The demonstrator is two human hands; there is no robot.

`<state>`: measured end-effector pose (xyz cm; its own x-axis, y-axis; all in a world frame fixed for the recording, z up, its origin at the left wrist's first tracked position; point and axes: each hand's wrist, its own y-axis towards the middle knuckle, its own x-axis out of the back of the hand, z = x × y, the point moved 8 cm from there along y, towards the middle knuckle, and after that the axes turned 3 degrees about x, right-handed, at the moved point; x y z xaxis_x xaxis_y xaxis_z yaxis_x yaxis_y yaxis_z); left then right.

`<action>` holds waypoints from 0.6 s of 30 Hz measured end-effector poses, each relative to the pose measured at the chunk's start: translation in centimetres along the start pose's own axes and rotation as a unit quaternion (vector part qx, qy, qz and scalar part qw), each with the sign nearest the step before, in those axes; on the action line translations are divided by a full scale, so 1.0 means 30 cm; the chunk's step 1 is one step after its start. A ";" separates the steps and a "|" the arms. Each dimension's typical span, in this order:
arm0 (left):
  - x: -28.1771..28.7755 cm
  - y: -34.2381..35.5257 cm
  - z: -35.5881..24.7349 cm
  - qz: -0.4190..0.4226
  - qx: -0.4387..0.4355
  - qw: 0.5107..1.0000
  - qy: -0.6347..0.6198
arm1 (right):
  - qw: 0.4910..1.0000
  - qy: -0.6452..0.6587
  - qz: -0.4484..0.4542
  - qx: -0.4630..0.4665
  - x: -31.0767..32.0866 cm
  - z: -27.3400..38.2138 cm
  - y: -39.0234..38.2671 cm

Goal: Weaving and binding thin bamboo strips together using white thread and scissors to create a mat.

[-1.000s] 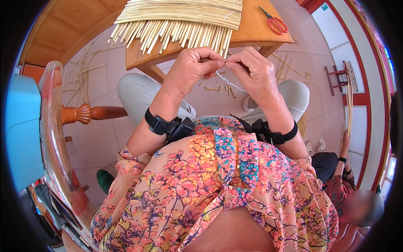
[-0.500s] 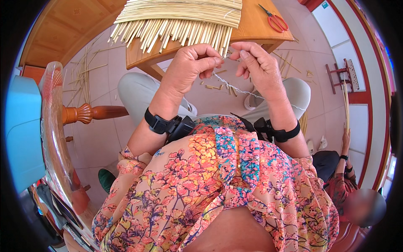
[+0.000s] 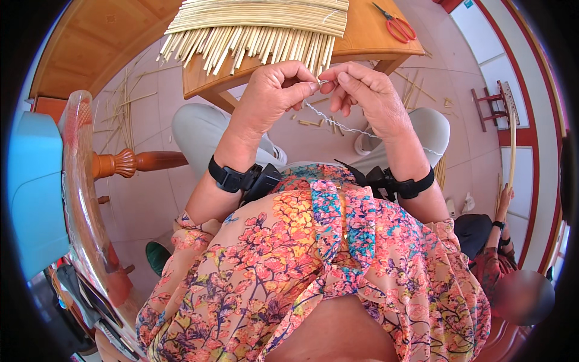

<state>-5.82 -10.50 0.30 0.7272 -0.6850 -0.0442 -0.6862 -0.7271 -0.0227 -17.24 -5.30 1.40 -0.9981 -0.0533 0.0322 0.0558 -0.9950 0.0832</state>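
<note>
Two hands' fingers, left hand (image 3: 274, 90) and right hand (image 3: 374, 96), pinch one white string (image 3: 333, 123)

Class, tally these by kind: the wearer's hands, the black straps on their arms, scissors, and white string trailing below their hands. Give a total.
Left hand and right hand: 2
Left strap and right strap: 2
Scissors: 1
White string: 1
Total: 6
</note>
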 end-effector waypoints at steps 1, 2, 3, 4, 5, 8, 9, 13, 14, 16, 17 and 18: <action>0.002 -0.001 -0.001 -0.004 -0.002 1.000 0.008 | 1.000 -0.005 0.001 0.003 0.000 0.000 0.000; 0.002 -0.001 0.003 -0.004 -0.001 1.000 0.009 | 1.000 -0.010 0.002 0.006 -0.001 0.001 -0.001; 0.004 -0.001 0.005 -0.006 -0.009 1.000 0.019 | 1.000 -0.010 0.002 0.006 -0.003 -0.001 -0.001; 0.005 -0.002 0.005 -0.007 -0.016 0.999 0.030 | 1.000 -0.005 -0.009 0.012 -0.001 0.001 0.000; 0.004 -0.001 0.005 -0.007 -0.016 0.999 0.029 | 1.000 0.001 -0.020 0.017 0.002 0.003 0.000; 0.000 0.000 -0.002 -0.015 -0.026 0.997 0.065 | 0.999 -0.040 -0.013 -0.012 0.001 -0.010 0.001; 0.001 0.002 -0.002 -0.016 -0.036 0.997 0.070 | 0.999 -0.041 -0.012 -0.012 0.000 -0.013 0.002; -0.006 -0.001 -0.009 -0.021 -0.039 0.996 0.073 | 0.998 -0.051 -0.041 -0.018 0.001 -0.026 0.006; -0.008 -0.001 -0.012 -0.020 -0.039 0.996 0.073 | 0.997 -0.054 -0.059 -0.018 0.008 -0.026 0.006; -0.010 -0.003 -0.013 -0.019 -0.026 0.997 0.064 | 0.996 -0.057 -0.067 -0.015 0.008 -0.025 0.007; -0.012 -0.005 -0.019 -0.019 -0.026 0.997 0.064 | 0.995 -0.061 -0.075 -0.011 0.011 -0.023 0.007; -0.011 -0.005 -0.020 -0.021 -0.017 0.998 0.064 | 0.995 -0.061 -0.074 -0.011 0.012 -0.021 0.007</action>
<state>-5.93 -10.18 0.93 0.7535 -0.6521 0.0834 -0.6551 -0.7554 0.0126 -17.60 -5.58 0.80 -0.9843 0.1043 0.1426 -0.0945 -0.9928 0.0741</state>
